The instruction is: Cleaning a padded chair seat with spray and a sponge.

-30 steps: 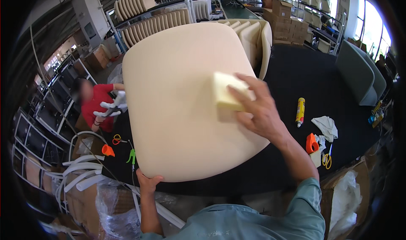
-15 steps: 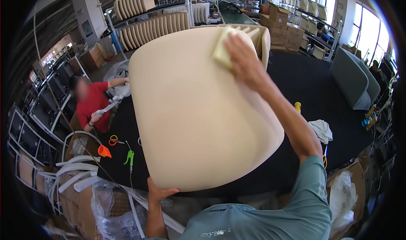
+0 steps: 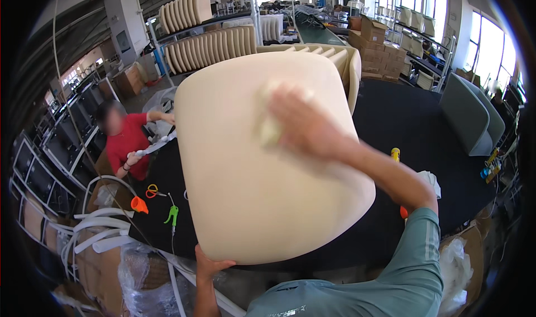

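Observation:
A large beige upholstered chair shell (image 3: 251, 188) stands tilted over the black-covered table, its smooth face toward me. My left hand (image 3: 211, 263) grips its lower left edge, thumb lying along the front and the other fingers hidden behind. On the upper right part of the face, my right hand (image 3: 304, 121) presses a pale yellow sponge (image 3: 270, 128) against the surface. Motion smears both the hand and the sponge.
On the black table (image 3: 402, 121) lie a green air blow gun (image 3: 172, 215), orange scissors (image 3: 152, 191) and a yellow-handled tool (image 3: 395, 154). Grey-green curved panels (image 3: 472, 116) stand at right. More beige shells (image 3: 326, 50) are behind. A person in red (image 3: 127, 144) works at left.
My right hand has wiped the sponge down and to the left from the shell's upper right edge. The shell sits slightly lower in view; my left hand keeps its grip.

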{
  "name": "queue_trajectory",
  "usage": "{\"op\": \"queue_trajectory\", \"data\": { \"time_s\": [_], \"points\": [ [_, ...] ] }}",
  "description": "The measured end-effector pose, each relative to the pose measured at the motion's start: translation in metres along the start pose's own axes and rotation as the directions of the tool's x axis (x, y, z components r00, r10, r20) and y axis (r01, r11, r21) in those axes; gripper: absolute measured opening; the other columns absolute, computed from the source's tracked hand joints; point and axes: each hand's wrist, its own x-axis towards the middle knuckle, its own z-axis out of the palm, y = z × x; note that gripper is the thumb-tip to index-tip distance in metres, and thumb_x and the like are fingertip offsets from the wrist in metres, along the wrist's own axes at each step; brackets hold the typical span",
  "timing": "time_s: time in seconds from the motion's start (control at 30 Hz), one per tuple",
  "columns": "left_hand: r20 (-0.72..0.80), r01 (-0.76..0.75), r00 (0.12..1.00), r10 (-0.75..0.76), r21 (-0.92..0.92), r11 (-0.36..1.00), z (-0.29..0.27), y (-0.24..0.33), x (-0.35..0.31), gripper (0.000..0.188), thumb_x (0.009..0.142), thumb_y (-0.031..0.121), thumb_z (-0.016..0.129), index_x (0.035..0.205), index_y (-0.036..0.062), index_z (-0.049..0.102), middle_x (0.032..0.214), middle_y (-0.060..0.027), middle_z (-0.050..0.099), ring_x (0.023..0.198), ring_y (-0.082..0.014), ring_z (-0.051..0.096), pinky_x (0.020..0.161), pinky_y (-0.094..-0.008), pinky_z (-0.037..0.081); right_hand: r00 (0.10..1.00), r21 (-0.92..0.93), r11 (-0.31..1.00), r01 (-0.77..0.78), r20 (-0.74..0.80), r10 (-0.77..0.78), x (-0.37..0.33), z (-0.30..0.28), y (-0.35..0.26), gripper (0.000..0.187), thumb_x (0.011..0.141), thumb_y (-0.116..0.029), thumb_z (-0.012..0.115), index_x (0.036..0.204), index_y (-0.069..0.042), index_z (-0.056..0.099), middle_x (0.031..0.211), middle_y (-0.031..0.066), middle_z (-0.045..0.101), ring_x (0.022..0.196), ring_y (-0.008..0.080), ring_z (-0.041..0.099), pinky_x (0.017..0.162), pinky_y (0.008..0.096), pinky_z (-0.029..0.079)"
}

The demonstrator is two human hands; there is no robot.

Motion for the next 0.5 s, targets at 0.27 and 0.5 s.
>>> {"op": "queue_trajectory", "data": {
  "time_s": [0.27, 0.5],
  "points": [
    [-0.098, 0.026, 0.995, -0.036, -0.104, 0.994, 0.010, 0.010, 0.002, 0.061, 0.060, 0.033, 0.102, 0.097, -0.0042, 0.071, 0.086, -0.0063, 0.074, 0.078, -0.0152, 0.070, 0.074, -0.0296, 0.057, 0.947, -0.273, 0.944, -0.184, -0.308, 0.095, 0.042, -0.011, 0.081, 0.070, 0.094, -0.053, 0.062, 0.150, -0.014, 0.045, 0.154, 0.0154, 0.045, 0.146, 0.0430, 0.032, 0.121, 0.0541, 0.024],
    [-0.179, 0.023, 0.983, -0.048, -0.142, 0.990, 0.005, -0.013, -0.001, 0.082, 0.059, 0.034, 0.102, 0.118, -0.0050, 0.061, 0.107, -0.0094, 0.069, 0.096, -0.0190, 0.067, 0.085, -0.0345, 0.054, 0.753, 0.289, 0.786, -0.547, -0.239, 0.612, -0.053, -0.011, 0.103, 0.075, 0.094, -0.040, 0.062, 0.157, -0.009, 0.036, 0.158, 0.0207, 0.041, 0.145, 0.0362, 0.041, 0.120, 0.0423, 0.032]
  ]
}}
